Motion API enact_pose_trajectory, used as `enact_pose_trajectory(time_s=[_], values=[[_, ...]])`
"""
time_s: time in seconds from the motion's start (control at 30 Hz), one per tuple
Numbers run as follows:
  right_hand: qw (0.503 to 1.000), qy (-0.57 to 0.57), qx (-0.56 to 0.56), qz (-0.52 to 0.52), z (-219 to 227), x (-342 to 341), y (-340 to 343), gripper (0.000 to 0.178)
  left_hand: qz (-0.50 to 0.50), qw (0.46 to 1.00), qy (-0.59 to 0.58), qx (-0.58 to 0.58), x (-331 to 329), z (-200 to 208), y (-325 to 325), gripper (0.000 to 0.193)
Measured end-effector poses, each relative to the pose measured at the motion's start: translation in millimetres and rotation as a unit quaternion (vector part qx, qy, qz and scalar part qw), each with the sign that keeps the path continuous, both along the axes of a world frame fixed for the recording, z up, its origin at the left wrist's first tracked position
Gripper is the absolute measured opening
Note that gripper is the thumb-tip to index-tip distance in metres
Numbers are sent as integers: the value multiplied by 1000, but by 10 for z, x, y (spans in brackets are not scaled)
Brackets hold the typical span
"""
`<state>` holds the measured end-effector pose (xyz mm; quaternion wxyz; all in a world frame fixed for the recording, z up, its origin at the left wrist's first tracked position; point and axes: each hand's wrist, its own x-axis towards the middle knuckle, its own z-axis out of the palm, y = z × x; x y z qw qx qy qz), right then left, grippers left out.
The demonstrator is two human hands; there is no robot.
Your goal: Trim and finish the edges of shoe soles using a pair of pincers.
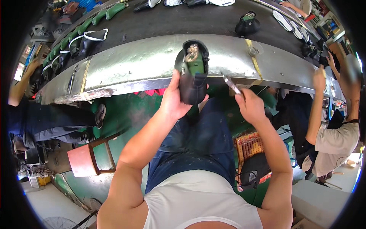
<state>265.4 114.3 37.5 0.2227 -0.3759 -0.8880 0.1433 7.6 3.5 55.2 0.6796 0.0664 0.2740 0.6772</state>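
My left hand (176, 100) is wrapped round a black shoe (193, 89), holding it up in front of the bench's metal edge. A green shoe last (196, 66) fills the shoe's opening, with a pale metallic bit at its top. To the right, my right hand (249, 107) is closed round a slim silver tool that looks like pliers (231, 84). Its tip points up and left towards the shoe, apart from it. The tool's handles are mostly hidden in my palm.
A dark conveyor belt (183, 23) behind a metal ledge (133, 57) carries several green lasts (100, 17), another black shoe (248, 24) and pale soles (282, 20). A co-worker (335, 141) works at right, another person's arm (23, 84) at left. A pink-seated stool (82, 162) stands left.
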Motion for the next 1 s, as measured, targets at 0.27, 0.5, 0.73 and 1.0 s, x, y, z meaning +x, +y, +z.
enact_pose_trajectory(time_s=[0.27,0.5,0.73,1.0], values=[[983,-131,110,-66,109,-708,761,38,76,991,86,-71,-480,185,629,85],[982,-16,176,-64,-284,-784,1193,48,72,675,734,1,-466,-165,420,105],[985,12,163,-60,-299,-768,1221,45,-8,518,855,23,-837,-132,1353,99],[987,42,153,-38,-253,-757,1178,43,-73,545,835,12,-1239,-183,2944,82]])
